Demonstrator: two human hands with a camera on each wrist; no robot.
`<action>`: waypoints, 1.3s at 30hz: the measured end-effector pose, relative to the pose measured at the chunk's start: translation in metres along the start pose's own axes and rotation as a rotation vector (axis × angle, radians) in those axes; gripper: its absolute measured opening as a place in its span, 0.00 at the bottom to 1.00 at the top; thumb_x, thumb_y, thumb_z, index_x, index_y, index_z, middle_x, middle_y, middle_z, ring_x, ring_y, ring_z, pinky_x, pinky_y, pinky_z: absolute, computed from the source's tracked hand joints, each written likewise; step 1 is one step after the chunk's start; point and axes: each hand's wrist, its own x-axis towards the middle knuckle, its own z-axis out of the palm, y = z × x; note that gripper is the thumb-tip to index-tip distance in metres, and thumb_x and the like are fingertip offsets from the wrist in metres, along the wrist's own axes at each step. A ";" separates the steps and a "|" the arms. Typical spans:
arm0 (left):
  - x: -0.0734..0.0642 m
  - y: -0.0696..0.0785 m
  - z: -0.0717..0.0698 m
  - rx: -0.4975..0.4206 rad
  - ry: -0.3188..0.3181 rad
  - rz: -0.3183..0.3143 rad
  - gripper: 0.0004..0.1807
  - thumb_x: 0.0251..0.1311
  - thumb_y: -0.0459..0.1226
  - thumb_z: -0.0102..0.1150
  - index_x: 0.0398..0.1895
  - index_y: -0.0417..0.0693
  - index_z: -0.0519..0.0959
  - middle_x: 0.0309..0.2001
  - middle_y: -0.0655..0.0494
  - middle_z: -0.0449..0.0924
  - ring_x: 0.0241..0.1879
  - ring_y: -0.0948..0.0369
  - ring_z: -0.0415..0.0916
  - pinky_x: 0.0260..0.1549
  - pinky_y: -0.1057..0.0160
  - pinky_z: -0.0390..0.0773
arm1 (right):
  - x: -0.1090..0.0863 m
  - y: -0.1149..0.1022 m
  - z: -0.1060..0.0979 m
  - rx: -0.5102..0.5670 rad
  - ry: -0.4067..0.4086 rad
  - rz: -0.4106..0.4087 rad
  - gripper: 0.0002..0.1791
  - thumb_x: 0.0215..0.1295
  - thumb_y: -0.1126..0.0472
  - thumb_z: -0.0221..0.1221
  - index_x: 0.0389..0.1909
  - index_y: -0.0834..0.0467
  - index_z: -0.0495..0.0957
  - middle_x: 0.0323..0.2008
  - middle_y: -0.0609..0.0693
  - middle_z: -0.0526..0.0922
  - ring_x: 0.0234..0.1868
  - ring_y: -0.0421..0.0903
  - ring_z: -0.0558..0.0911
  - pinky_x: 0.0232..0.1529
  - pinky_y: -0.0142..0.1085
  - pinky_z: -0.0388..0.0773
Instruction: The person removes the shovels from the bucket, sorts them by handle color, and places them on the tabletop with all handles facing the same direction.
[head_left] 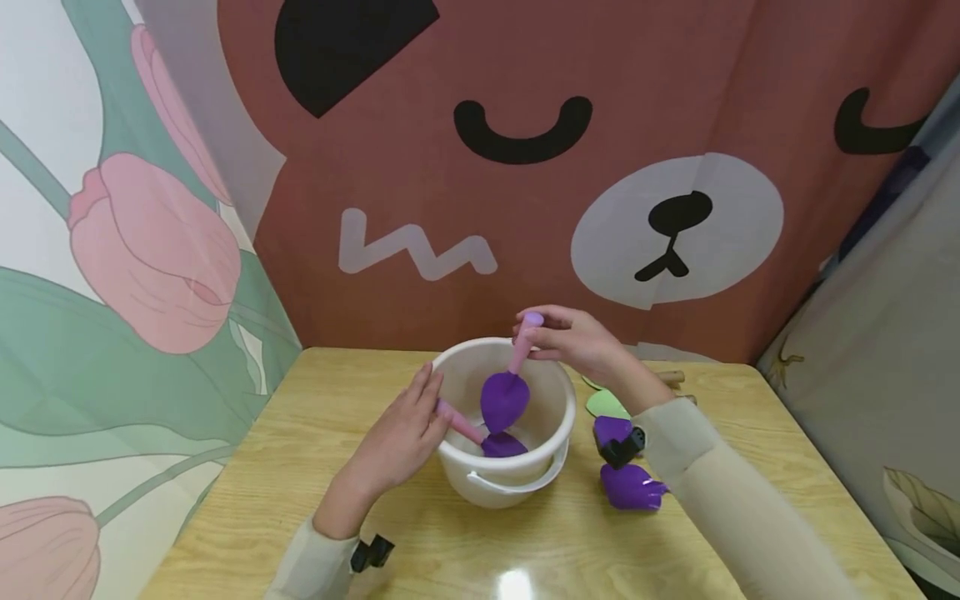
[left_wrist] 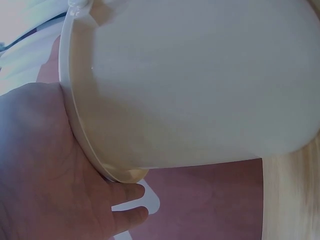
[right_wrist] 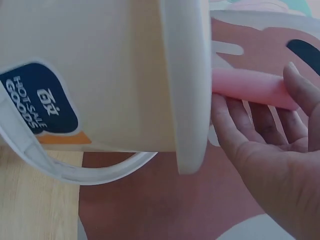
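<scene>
A white bucket stands on the table with its handle hanging at the front. My right hand holds a toy shovel by its pink handle, above the bucket's far right rim. Its purple scoop points down into the opening. In the right wrist view, the thumb and fingers hold the pink handle. A second purple shovel leans inside, its pink handle at the left rim. Along that rim rests my left hand, fingers straight. The left wrist view has the palm against the bucket's edge.
Right of the bucket lie purple toy pieces, including a claw-shaped one, and a light green piece. Part of them is hidden behind the right forearm. A curtain printed with a bear hangs behind the wooden table.
</scene>
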 end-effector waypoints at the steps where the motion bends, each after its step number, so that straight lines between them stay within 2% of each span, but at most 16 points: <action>1: 0.000 0.000 0.000 0.000 -0.002 0.000 0.34 0.79 0.48 0.43 0.79 0.38 0.55 0.81 0.43 0.43 0.78 0.45 0.50 0.75 0.45 0.55 | -0.003 0.000 -0.002 0.023 0.017 -0.006 0.25 0.69 0.61 0.65 0.63 0.65 0.74 0.60 0.66 0.78 0.59 0.56 0.82 0.58 0.48 0.81; 7: 0.000 0.001 -0.001 -0.003 0.005 0.002 0.35 0.78 0.49 0.44 0.79 0.39 0.55 0.81 0.44 0.44 0.78 0.45 0.51 0.75 0.44 0.55 | -0.017 0.004 -0.013 0.172 0.107 -0.041 0.22 0.71 0.59 0.62 0.63 0.61 0.74 0.55 0.58 0.83 0.61 0.57 0.81 0.57 0.47 0.81; 11: -0.001 0.001 -0.001 -0.011 -0.006 -0.014 0.35 0.79 0.50 0.43 0.80 0.40 0.54 0.82 0.45 0.42 0.78 0.43 0.50 0.74 0.43 0.56 | -0.025 0.009 -0.017 0.318 0.115 -0.099 0.17 0.74 0.61 0.58 0.60 0.59 0.75 0.51 0.54 0.85 0.58 0.55 0.84 0.56 0.48 0.81; 16: -0.002 0.000 -0.002 -0.033 -0.019 -0.029 0.35 0.79 0.51 0.42 0.80 0.42 0.53 0.82 0.48 0.40 0.78 0.44 0.47 0.74 0.42 0.54 | -0.036 0.013 -0.022 0.442 0.106 -0.182 0.12 0.77 0.59 0.53 0.57 0.54 0.78 0.50 0.51 0.86 0.55 0.53 0.85 0.56 0.47 0.82; 22: -0.001 0.001 -0.002 -0.038 -0.024 -0.019 0.35 0.79 0.50 0.41 0.80 0.41 0.53 0.82 0.48 0.40 0.79 0.46 0.47 0.75 0.43 0.53 | -0.047 0.017 -0.029 0.604 0.133 -0.236 0.11 0.78 0.60 0.51 0.52 0.53 0.81 0.49 0.53 0.87 0.55 0.54 0.85 0.57 0.50 0.81; 33: 0.000 0.003 -0.005 -0.041 -0.038 -0.028 0.35 0.79 0.50 0.41 0.80 0.40 0.52 0.82 0.47 0.39 0.79 0.47 0.46 0.75 0.44 0.52 | -0.070 0.018 -0.037 0.872 0.233 -0.231 0.12 0.77 0.62 0.52 0.51 0.57 0.82 0.50 0.57 0.86 0.59 0.58 0.82 0.61 0.55 0.76; 39: -0.001 0.002 -0.005 -0.052 -0.047 -0.035 0.35 0.79 0.51 0.40 0.80 0.41 0.51 0.82 0.49 0.38 0.79 0.47 0.45 0.75 0.43 0.52 | -0.084 0.019 -0.045 0.975 0.223 -0.267 0.13 0.78 0.62 0.50 0.49 0.59 0.83 0.49 0.58 0.85 0.58 0.59 0.83 0.61 0.54 0.76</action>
